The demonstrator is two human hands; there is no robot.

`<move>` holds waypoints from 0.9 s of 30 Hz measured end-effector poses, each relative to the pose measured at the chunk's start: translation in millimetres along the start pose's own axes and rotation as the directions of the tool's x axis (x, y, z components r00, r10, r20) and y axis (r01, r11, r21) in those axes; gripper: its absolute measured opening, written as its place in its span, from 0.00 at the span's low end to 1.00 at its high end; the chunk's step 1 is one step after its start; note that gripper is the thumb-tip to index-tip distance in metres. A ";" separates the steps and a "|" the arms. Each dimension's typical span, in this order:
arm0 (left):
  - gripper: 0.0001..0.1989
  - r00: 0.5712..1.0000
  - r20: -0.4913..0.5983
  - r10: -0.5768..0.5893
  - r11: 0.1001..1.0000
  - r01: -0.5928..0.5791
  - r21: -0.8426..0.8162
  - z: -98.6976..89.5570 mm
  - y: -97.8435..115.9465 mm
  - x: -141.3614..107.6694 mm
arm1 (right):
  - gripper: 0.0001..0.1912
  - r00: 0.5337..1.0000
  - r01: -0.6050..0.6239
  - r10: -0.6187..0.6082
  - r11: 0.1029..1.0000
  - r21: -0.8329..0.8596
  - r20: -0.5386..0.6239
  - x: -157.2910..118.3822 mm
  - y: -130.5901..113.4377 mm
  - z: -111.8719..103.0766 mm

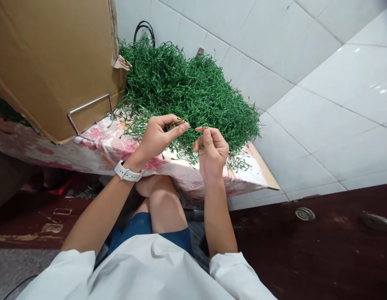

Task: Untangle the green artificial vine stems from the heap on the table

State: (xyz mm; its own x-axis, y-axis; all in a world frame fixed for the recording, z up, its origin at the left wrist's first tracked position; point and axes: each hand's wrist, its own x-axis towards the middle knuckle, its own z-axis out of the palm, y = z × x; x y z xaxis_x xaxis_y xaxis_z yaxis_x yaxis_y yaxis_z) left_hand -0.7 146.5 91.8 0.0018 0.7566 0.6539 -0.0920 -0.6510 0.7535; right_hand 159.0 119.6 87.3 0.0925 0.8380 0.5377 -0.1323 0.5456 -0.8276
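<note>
A big heap of thin green plastic-looking plant sprigs [193, 83] covers much of the flowered tablecloth [149, 160]. In front of the heap, my left hand [165, 131] pinches the end of a thin green sprig between thumb and forefinger. My right hand [211, 148] is close beside it, fingers curled and thumb pressed to the forefinger, with a green sprig in the pinch. Whether both hands hold the same sprig I cannot tell. Loose sprigs lie below and around both hands.
A large cardboard box [62, 62] stands on the left, with a bent metal wire frame [90, 106] by its lower edge. White tiled wall [290, 62] rises behind the table. A dark red wooden panel [331, 246] is at right. A black cable [144, 25] loops behind the heap.
</note>
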 end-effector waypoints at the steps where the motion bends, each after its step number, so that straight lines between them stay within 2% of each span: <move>1: 0.21 1.000 0.007 -0.015 1.000 0.015 -0.004 0.0 -1.1 -0.3 | 0.13 1.000 -0.003 0.003 1.000 0.005 0.003 0.0 0.7 0.0; 9: 0.22 0.988 0.051 -0.142 0.990 0.143 -0.004 0.7 -6.7 -1.5 | 0.11 0.998 0.043 -0.042 0.999 -0.016 0.055 -0.3 8.2 -7.0; 14: 0.21 0.971 0.117 -0.208 0.969 0.221 -0.110 -9.8 -9.3 -4.9 | 0.11 0.964 0.177 -0.194 0.978 0.107 0.184 13.8 -21.9 -23.1; 17: 0.20 0.970 0.137 -0.201 0.937 0.231 -0.263 -15.3 -16.6 -5.6 | 0.16 0.924 0.270 -0.294 0.955 0.126 0.245 50.6 -44.9 -36.2; 19: 0.19 0.969 0.142 -0.202 0.919 0.237 -0.316 -17.1 -22.7 -4.5 | 0.19 0.916 0.344 -0.341 0.939 0.023 0.209 91.0 -52.1 -48.1; 20: 0.19 0.968 0.145 -0.203 0.914 0.241 -0.325 -17.5 -25.5 -3.6 | 0.21 0.928 0.351 -0.337 0.933 -0.072 0.158 113.4 -52.5 -55.3; 22: 0.18 0.969 0.139 -0.204 0.915 0.239 -0.326 -17.6 -29.9 -1.8 | 0.23 0.984 0.177 -0.165 0.913 -0.368 0.064 154.3 -48.2 -71.0; 23: 0.18 0.971 0.132 -0.202 0.919 0.234 -0.318 -17.4 -31.2 -1.4 | 0.23 0.993 0.102 -0.122 0.832 -0.546 0.000 169.0 -44.5 -78.1; 25: 0.18 0.974 0.126 -0.189 0.930 0.219 -0.294 -16.8 -32.2 -1.7 | 0.19 0.987 0.046 -0.143 0.672 -0.740 -0.068 180.4 -36.8 -86.6; 26: 0.19 0.975 0.131 -0.182 0.934 0.213 -0.286 -16.3 -32.1 -2.5 | 0.17 0.983 0.059 -0.171 0.631 -0.774 -0.065 176.4 -33.5 -86.8; 27: 0.21 0.974 0.140 -0.175 0.936 0.209 -0.283 -15.6 -31.8 -3.7 | 0.16 0.982 0.089 -0.184 0.627 -0.774 -0.036 166.4 -30.5 -84.1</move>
State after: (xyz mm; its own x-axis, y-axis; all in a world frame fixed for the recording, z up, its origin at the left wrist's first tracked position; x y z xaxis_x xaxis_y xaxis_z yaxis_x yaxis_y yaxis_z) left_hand -13.3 165.3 64.3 0.1573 0.8429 0.5146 -0.3680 -0.4335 0.8226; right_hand 261.4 242.0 188.5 0.1510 0.7224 0.6747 0.6886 0.4129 -0.5961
